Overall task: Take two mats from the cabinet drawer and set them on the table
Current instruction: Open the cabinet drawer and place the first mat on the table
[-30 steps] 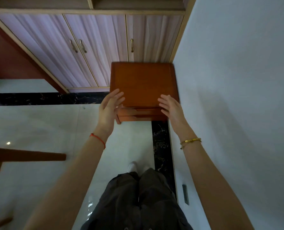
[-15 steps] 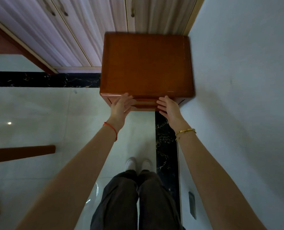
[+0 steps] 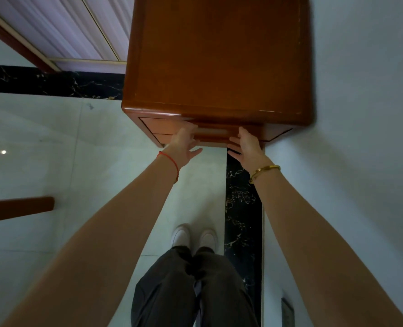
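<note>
I am looking down at a big brown wooden cabinet (image 3: 217, 57) that stands against the white wall (image 3: 365, 114). Its top drawer (image 3: 210, 134) is just under the cabinet's front edge. My left hand (image 3: 184, 145) and my right hand (image 3: 247, 147) both reach to the drawer's front. My fingers go under the edge, so I cannot tell how tight they hold. I cannot see any mats.

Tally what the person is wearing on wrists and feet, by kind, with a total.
Red string: 1
Gold bangle: 1
White shoes: 2
Total: 4
</note>
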Tool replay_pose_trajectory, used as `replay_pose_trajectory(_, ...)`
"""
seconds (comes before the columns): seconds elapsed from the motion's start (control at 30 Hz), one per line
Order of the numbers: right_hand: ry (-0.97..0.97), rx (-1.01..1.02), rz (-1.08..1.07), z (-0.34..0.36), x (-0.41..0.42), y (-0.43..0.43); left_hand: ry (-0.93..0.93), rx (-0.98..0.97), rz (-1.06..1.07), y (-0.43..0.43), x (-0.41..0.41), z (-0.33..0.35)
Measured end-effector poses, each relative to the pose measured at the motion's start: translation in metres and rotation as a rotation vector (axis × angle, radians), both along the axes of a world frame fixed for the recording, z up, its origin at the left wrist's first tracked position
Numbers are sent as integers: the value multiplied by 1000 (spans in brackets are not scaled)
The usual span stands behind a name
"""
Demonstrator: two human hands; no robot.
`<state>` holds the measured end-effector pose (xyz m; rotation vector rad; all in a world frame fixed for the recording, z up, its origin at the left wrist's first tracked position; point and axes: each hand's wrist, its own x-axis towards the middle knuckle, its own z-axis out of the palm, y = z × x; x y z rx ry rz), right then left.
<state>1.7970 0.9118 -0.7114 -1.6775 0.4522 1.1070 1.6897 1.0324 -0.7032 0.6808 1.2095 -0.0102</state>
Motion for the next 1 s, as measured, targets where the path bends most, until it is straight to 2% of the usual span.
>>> replay_pose_trajectory(0.17,35,13,-62,-13,10,14,-12,-16,-69,6,15,-8)
replay_pose_trajectory(0.47,163,123,-228,-23,24,20,-38,-90,-16,11,23,-19)
replay_pose_trajectory(0.7,182,150,-226,-32,22,15,-24,-95,11,6,28,-24)
replay_pose_trajectory(1.0,181,139,-106,-34,6,-19,-10,-89,74,-19,-2,-27)
